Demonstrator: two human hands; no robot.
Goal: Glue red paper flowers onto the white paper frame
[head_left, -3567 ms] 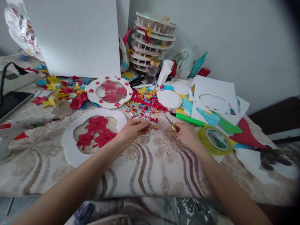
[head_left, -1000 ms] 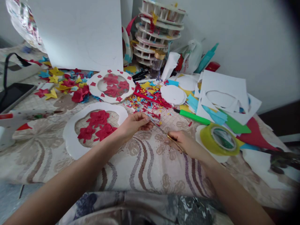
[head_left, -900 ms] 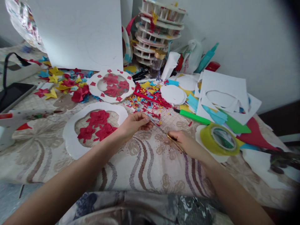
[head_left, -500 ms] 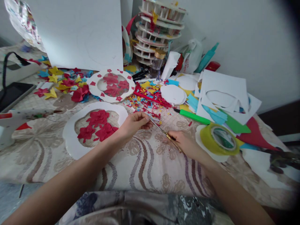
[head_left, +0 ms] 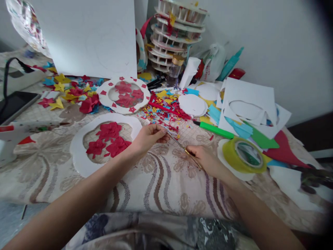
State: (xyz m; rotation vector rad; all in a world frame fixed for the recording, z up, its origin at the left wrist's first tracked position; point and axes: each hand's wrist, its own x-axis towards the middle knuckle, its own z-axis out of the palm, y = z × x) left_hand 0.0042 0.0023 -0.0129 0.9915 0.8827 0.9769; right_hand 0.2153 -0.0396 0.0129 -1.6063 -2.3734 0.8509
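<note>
My left hand [head_left: 153,135] is closed in a pinch over the middle of the table. What its fingertips hold is too small to make out. In my right hand [head_left: 201,158] are slim scissors [head_left: 191,158] with gold handles and silver blades, their tips pointing up-left at my left fingertips. Left of my left hand lies a white scalloped paper ring [head_left: 78,152] with red paper flowers [head_left: 110,130] inside its opening. Small red, yellow and blue paper scraps [head_left: 166,111] are strewn just beyond my hands.
A second white ring [head_left: 104,92] with red pieces lies behind. A green pen [head_left: 215,130], a yellow tape roll [head_left: 229,154] and cut white sheets [head_left: 249,92] are at right. A tiered white stand [head_left: 177,31] and a clear jar [head_left: 173,71] rise at the back. A phone [head_left: 19,104] lies far left.
Both hands stay almost in place. The scissors have turned slightly in my right hand, and their handles show narrower now.
</note>
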